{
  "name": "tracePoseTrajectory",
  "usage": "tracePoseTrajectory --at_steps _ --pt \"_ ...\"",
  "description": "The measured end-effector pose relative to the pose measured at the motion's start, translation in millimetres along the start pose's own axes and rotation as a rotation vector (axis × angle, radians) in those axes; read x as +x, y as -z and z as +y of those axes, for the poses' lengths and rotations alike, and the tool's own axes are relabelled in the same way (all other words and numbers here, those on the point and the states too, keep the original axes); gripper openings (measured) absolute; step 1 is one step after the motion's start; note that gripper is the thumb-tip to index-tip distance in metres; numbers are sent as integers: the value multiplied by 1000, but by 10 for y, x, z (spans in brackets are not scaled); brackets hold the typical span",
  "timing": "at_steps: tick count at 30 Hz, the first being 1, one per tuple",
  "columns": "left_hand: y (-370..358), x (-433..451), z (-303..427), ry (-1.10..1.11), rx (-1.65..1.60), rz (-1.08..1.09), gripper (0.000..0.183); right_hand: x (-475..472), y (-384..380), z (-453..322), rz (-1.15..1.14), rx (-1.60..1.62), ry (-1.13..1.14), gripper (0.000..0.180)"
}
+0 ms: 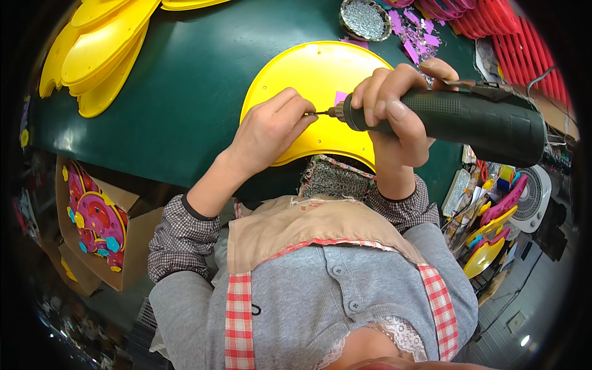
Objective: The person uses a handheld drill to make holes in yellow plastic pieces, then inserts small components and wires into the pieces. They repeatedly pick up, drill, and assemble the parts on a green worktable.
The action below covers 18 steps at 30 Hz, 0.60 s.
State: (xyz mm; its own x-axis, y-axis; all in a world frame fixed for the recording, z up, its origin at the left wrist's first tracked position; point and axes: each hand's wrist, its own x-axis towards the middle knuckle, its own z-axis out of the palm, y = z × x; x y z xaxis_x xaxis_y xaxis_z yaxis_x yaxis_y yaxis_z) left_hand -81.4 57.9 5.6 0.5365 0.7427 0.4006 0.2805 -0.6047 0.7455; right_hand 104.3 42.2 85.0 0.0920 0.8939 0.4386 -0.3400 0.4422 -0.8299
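My right hand (397, 106) grips a dark power screwdriver (476, 120), its bit pointing left. At the bit's tip, the thumb and fingers of my left hand (277, 122) pinch something small, likely a screw, mostly hidden by the fingertips. Both hands are above a yellow crescent-shaped plastic panel (296, 69), which lies on the green table and has small holes along its edge. A pink-purple piece (340, 97) shows on the panel beside the screwdriver's nose. The panel's right part is hidden under my right hand and the tool.
A round bowl of small metal screws (364, 19) stands at the back, beside scattered purple pieces (418, 37). Yellow panels (106, 46) are stacked at the back left, red plastic parts (532, 55) at the back right. A cardboard box (138, 240) of colourful parts is at lower left, a fan (532, 199) at right.
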Motion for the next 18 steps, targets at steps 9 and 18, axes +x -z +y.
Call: tracePoseTrajectory --at_steps 9,18 --pt "-44 328 -195 -177 145 187 15 213 183 375 -30 -235 203 53" --pt "-253 530 -600 -21 194 131 17 548 580 1015 -113 -423 292 37"
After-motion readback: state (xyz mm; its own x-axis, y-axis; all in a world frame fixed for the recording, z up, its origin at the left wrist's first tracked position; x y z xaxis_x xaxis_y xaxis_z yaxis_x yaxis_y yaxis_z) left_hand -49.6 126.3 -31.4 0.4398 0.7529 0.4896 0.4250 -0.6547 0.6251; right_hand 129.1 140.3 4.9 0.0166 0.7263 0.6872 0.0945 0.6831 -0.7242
